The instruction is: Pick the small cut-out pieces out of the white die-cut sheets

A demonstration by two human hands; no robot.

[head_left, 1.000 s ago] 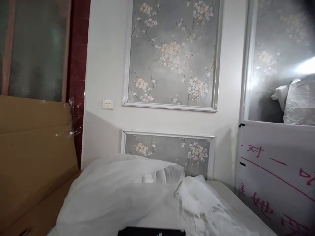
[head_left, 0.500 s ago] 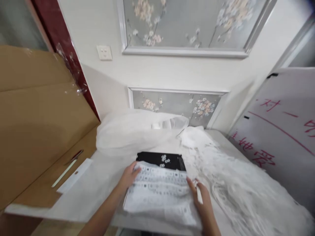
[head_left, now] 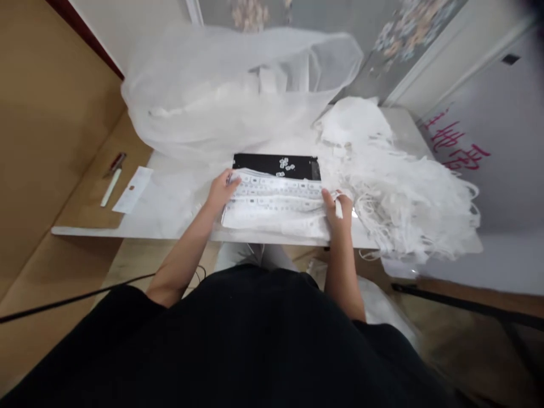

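Note:
A white, slightly rumpled sheet printed with rows of small dark marks lies over the near part of a flat black board. My left hand pinches the sheet's left edge near its upper corner. At the right edge, my right hand has its thumb on the sheet and its fingers curled. A narrow white strip sticks out from that hand. Several small clear pieces rest on the bare far part of the board. Whether the sheet is paper, cloth or plastic, I cannot tell.
To the right spreads a heap of white stringy pieces. A large translucent white bag lies behind the board. On the left, a white card, a pale stick and a red-handled tool lie near cardboard.
My view has tipped downward, bringing my torso and the table's front edge into sight. Both hands keep their places at the sheet's two sides, and the small clear pieces have not moved.

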